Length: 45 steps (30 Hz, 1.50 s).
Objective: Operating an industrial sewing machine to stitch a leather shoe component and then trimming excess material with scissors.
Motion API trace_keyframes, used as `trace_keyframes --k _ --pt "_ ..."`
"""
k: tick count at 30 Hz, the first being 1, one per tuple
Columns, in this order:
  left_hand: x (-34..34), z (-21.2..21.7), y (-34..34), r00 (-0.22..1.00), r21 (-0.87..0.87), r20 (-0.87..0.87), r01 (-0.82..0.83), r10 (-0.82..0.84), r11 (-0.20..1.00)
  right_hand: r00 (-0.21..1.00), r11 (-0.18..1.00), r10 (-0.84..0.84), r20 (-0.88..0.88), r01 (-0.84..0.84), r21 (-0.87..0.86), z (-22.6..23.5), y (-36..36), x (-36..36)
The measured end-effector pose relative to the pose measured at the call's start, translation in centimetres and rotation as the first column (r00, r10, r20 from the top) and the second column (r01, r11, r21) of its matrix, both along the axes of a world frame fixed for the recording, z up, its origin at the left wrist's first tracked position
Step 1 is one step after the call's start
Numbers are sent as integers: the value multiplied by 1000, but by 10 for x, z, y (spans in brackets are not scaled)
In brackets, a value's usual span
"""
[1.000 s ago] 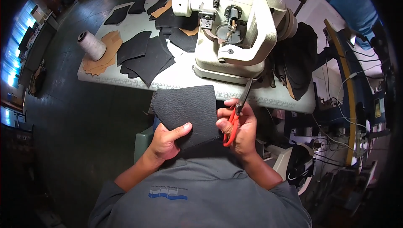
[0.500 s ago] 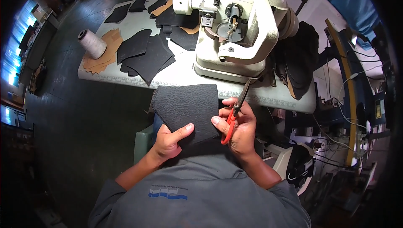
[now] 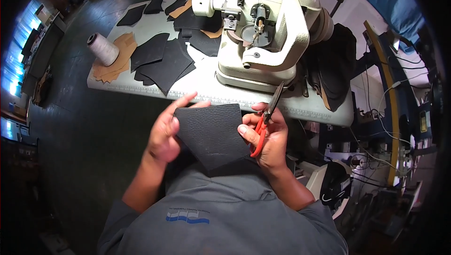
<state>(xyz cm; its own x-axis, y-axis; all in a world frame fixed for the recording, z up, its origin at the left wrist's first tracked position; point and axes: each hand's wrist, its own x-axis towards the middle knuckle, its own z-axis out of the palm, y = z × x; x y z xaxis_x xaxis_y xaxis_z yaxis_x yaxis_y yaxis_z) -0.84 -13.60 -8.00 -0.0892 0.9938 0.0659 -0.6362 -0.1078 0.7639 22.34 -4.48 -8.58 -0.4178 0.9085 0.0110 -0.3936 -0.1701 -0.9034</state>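
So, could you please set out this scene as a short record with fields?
Left hand: open beside the leather's left edge, contact unclear
Right hand: holds leather and scissors
Scissors: red handles, blades pointing away from the person
Machine: pale, on the table beyond the hands
Table, left: thread cone on tan pieces, black pieces beside

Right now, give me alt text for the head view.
The right hand holds red-handled scissors and a black textured piece; the left hand is open at its left side. Beyond, a cream machine stands on a table with black cutouts, tan cutouts and a thread cone.
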Motion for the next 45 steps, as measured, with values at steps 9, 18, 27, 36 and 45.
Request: trace_keyframes --k 9,18,27,36,45 --pt "-49 57 75 380 -504 -588 518 -714 691 984 982 181 9 -180 -58 1 0 -6" --pt "-29 56 93 542 -428 -504 519 -672 740 983 981 166 -78 -172 -86 -15 11 3" --pt "-32 67 90 530 -411 -530 523 -662 747 955 966 258 148 -259 -10 -33 4 23" --pt "-29 76 87 506 -398 -543 548 -671 736 955 957 288 71 -290 20 -28 4 29" --pt "-15 72 89 242 -412 -733 584 -635 699 934 931 323 -154 -343 -127 -16 5 8"
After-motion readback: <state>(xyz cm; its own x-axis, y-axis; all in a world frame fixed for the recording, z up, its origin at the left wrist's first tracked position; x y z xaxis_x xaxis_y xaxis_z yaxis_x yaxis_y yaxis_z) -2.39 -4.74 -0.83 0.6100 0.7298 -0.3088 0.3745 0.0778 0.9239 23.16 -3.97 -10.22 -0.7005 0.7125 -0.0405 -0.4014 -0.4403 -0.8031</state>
